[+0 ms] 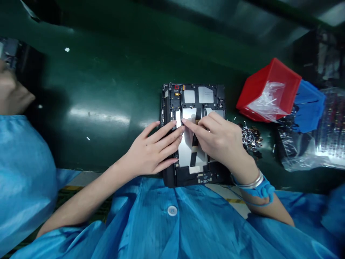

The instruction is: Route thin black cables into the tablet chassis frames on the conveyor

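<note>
An opened tablet [188, 140] lies in front of me, its inside facing up, with silver battery panels and a black flat cable [193, 158] running down them. My left hand [153, 151] rests palm down across its left edge, fingers stretched out and a little apart. The fingertips touch near a narrow white strip [178, 118]. My right hand [221, 138] reaches over the battery from the right. Its index fingertip presses beside that strip, while the other fingers are curled under. Whatever those curled fingers may hold is hidden.
To the right stand a red bin [256, 90] with clear plastic bags and a blue bin [309, 104]. A heap of small metal parts [251, 138] lies beside my right wrist. Clear plastic packaging [331, 129] is further right. A co-worker's hand [13, 90] is at far left.
</note>
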Demonstrator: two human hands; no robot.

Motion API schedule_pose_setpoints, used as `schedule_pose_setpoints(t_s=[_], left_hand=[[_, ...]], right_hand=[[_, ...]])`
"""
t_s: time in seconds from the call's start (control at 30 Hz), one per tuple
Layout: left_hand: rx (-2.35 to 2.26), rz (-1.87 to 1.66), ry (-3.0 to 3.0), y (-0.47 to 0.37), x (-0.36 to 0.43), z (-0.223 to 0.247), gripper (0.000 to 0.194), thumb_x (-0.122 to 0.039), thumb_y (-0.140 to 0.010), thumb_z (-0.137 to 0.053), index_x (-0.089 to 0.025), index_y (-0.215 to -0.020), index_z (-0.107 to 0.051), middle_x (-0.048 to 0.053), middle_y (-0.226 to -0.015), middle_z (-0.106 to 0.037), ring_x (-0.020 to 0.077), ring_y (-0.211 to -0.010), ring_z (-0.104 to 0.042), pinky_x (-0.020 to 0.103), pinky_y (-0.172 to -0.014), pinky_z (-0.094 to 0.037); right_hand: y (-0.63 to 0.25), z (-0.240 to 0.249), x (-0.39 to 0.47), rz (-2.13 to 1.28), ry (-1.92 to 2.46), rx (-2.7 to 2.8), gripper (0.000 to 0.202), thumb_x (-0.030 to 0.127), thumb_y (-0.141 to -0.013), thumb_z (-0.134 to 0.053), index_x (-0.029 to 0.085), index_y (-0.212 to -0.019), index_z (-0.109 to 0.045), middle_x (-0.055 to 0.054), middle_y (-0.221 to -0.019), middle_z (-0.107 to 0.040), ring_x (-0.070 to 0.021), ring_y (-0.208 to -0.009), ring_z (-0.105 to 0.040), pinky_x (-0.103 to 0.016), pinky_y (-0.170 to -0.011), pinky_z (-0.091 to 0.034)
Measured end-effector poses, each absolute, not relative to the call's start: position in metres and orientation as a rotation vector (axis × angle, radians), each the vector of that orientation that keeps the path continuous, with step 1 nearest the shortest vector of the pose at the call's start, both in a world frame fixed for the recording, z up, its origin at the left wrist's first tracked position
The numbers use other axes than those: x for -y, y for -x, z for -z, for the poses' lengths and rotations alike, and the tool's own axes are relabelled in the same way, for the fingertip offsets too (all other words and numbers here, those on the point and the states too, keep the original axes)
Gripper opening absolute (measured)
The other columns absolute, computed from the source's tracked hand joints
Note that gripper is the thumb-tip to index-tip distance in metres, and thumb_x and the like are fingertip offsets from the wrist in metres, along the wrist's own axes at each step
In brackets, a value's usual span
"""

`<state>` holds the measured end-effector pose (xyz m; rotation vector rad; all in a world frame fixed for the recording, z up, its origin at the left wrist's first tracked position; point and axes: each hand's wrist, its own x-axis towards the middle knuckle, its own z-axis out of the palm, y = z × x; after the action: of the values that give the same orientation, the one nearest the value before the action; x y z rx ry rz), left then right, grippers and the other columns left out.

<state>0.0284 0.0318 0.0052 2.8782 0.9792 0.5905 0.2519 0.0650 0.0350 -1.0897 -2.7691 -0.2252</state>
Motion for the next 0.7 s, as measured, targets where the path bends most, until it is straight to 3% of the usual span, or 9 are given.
schedule_pose_setpoints(t_s=[0.2,0.4,0.57,0.7], left_hand=[[-0.965,-0.619,-2.877,-0.028,-0.031,-0.004,0.042,-0.038,-0.099,-0.038,-0.012,-0.121,-0.061,0.011,-0.137,-0.057,0.0289,-0.132,-0.048,0.045,-0.108,-0.035],[-0.973,-0.642,-2.850,-0.031,-0.030,-0.006,0.043,-0.041,-0.098,-0.040,-0.010,-0.120,-0.062,0.012,-0.136,-0.057,0.0316,-0.129,-0.050,0.047,-0.104,-0.038],[-0.977,-0.614,-2.861,-0.030,-0.030,-0.008,0.045,-0.041,-0.098,-0.038,-0.010,-0.121,-0.061,0.011,-0.139,-0.055,0.0321,-0.129,-0.049,0.048,-0.103,-0.038],[-0.976,-0.600,-2.861,-0.029,-0.030,-0.008,0.044,-0.040,-0.099,-0.038,-0.010,-0.122,-0.060,0.011,-0.139,-0.055,0.0320,-0.130,-0.049,0.048,-0.103,-0.038]], right_hand=[[-0.241,-0.043,-0.068,0.106,1.290,2.764,0.036,0.014,-0.093,-0.041,0.018,-0.119,-0.066,-0.007,-0.073,-0.063,-0.0189,-0.074,-0.051,-0.030,-0.055,-0.033],[-0.238,-0.046,-0.091,-0.412,1.480,2.296,0.022,0.020,-0.088,-0.053,0.022,-0.100,-0.072,-0.003,-0.077,-0.065,-0.0177,-0.075,-0.056,-0.030,-0.066,-0.039],[-0.230,-0.050,-0.120,-0.847,1.524,2.206,0.011,0.017,-0.076,-0.065,0.018,-0.087,-0.069,0.002,-0.065,-0.059,-0.0130,-0.064,-0.052,-0.028,-0.063,-0.035],[-0.223,-0.054,-0.130,-0.969,1.524,2.237,0.008,0.015,-0.072,-0.071,0.018,-0.071,-0.063,0.004,-0.061,-0.058,-0.0103,-0.059,-0.049,-0.027,-0.060,-0.033]])
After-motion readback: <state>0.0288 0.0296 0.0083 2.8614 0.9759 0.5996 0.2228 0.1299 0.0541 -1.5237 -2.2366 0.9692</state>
